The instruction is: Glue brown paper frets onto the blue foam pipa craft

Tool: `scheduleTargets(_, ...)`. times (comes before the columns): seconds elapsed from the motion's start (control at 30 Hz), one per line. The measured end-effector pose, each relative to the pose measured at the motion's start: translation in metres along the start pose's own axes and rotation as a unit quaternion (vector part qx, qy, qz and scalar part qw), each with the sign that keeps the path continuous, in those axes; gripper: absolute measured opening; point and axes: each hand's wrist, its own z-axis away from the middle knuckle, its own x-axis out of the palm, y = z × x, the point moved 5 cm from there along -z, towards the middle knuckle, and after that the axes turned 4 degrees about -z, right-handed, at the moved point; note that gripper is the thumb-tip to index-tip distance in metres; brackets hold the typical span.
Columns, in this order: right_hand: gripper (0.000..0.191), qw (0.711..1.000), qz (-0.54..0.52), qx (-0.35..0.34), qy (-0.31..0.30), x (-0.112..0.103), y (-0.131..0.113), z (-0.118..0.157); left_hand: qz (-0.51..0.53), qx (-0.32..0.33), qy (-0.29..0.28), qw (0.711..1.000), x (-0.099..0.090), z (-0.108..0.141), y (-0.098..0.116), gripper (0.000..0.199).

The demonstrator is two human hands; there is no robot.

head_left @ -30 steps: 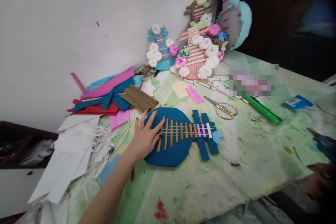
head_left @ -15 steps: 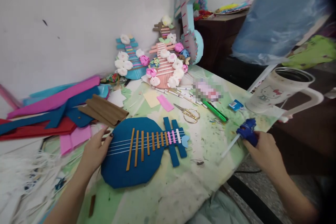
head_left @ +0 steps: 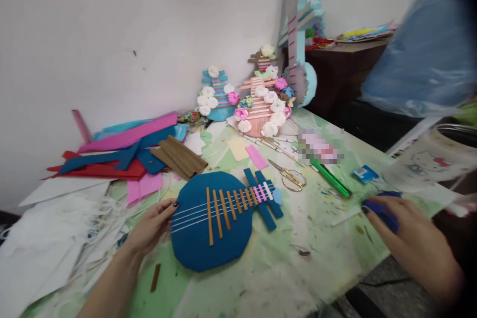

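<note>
A dark blue lute-shaped craft (head_left: pixel 231 253) with brown strips and white strings lies on the green-and-white table cover (head_left: pixel 276 278). At its left edge, my left hand (head_left: pixel 154 223) grips the rim between thumb and fingers. On the right, my right hand (head_left: pixel 413 238) is over a dark blue glue gun (head_left: pixel 387 213), its fingers around the body; a pale glue stick (head_left: pixel 346 216) points left from it. A brown strip (head_left: pixel 155 278) lies below my left wrist.
Gold scissors (head_left: pixel 293 179), a green cutter (head_left: pixel 333 179) and a blue packet (head_left: pixel 365 174) lie mid-table. A white mug (head_left: pixel 425 164) stands right. Flowered crafts (head_left: pixel 261 104) lean at the wall. Coloured paper (head_left: pixel 130 144) and white strips (head_left: pixel 48 233) are left.
The view has turned left, so things appear further right. The glue gun has come down to the table, with my right hand over it. My left hand still holds the blue craft.
</note>
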Motion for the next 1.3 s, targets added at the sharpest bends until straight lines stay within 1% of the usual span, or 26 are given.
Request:
scheduleTargets(0.03,0.038,0.995,-0.084,-0.011,-0.049,0.007,-0.018,0.001,0.021,0.015,0.006,1.0,0.002,0.005,-0.001,0.032)
scheduleTargets(0.07,0.037,0.981,-0.163,-0.011,-0.106,0.017,-0.036,0.003,0.041,0.028,0.021,0.999,0.004,0.009,-0.003,0.033)
scheduleTargets(0.1,0.035,0.959,-0.226,-0.013,-0.173,0.029,-0.055,0.006,0.063,0.046,0.041,0.996,0.006,0.014,-0.004,0.033)
scheduleTargets(0.13,0.034,0.928,-0.278,-0.015,-0.246,0.042,-0.076,0.01,0.09,0.067,0.07,0.991,0.008,0.018,-0.004,0.034)
scheduleTargets(0.17,0.035,0.892,-0.322,-0.015,-0.317,0.056,-0.097,0.014,0.12,0.094,0.107,0.982,0.011,0.022,-0.004,0.035)
scheduleTargets(0.2,0.037,0.855,-0.359,-0.017,-0.374,0.069,-0.117,0.017,0.147,0.111,0.135,0.974,0.016,0.025,-0.006,0.035)
scheduleTargets(0.23,0.04,0.826,-0.395,-0.022,-0.403,0.08,-0.137,0.016,0.166,0.124,0.14,0.968,0.024,0.027,-0.007,0.036)
scheduleTargets(0.3,0.057,0.771,-0.47,-0.024,-0.428,0.099,-0.172,0.008,0.198,0.137,0.106,0.965,0.047,0.028,-0.009,0.038)
scheduleTargets(0.33,0.064,0.74,-0.517,-0.023,-0.431,0.108,-0.187,0.002,0.213,0.149,0.092,0.961,0.057,0.027,-0.01,0.038)
scheduleTargets(0.4,0.077,0.688,-0.602,-0.007,-0.405,0.121,-0.209,-0.015,0.234,0.16,0.074,0.956,0.075,0.025,-0.012,0.038)
scheduleTargets(0.43,0.081,0.672,-0.629,0.003,-0.39,0.127,-0.216,-0.023,0.244,0.166,0.072,0.953,0.081,0.024,-0.014,0.039)
scheduleTargets(0.47,0.083,0.664,-0.647,0.015,-0.375,0.133,-0.22,-0.03,0.25,0.173,0.073,0.95,0.084,0.023,-0.015,0.04)
scheduleTargets(0.53,0.084,0.662,-0.66,0.038,-0.354,0.144,-0.223,-0.042,0.252,0.179,0.079,0.948,0.087,0.022,-0.017,0.044)
scheduleTargets(0.6,0.077,0.662,-0.665,0.044,-0.342,0.153,-0.222,-0.049,0.24,0.17,0.081,0.952,0.086,0.022,-0.019,0.047)
scheduleTargets(0.73,0.061,0.651,-0.679,0.025,-0.338,0.166,-0.219,-0.056,0.2,0.141,0.08,0.966,0.075,0.021,-0.018,0.052)
scheduleTargets(0.77,0.06,0.649,-0.681,0.022,-0.34,0.169,-0.217,-0.055,0.185,0.146,0.09,0.968,0.071,0.021,-0.015,0.054)
scheduleTargets(0.83,0.059,0.646,-0.681,0.014,-0.345,0.175,-0.215,-0.052,0.146,0.175,0.129,0.965,0.06,0.019,-0.006,0.058)
scheduleTargets(0.9,0.057,0.647,-0.678,0.01,-0.349,0.179,-0.213,-0.047,0.106,0.21,0.169,0.957,0.052,0.015,0.002,0.057)
scheduleTargets(0.93,0.055,0.649,-0.676,0.008,-0.35,0.18,-0.212,-0.045,0.097,0.217,0.18,0.955,0.05,0.012,0.003,0.055)
scheduleTargets(1.0,0.052,0.652,-0.672,0.006,-0.352,0.182,-0.211,-0.041,0.102,0.207,0.196,0.953,0.048,0.006,0.0,0.051)
scheduleTargets(1.07,0.051,0.655,-0.668,0.009,-0.354,0.183,-0.21,-0.037,0.117,0.182,0.215,0.952,0.049,0.001,-0.007,0.048)
scheduleTargets(1.17,0.051,0.663,-0.661,0.012,-0.35,0.183,-0.211,-0.032,0.129,0.16,0.242,0.948,0.05,-0.001,-0.016,0.048)
scheduleTargets(1.3,0.047,0.681,-0.646,0.019,-0.345,0.185,-0.212,-0.029,0.148,0.157,0.243,0.946,0.052,0.0,-0.018,0.053)
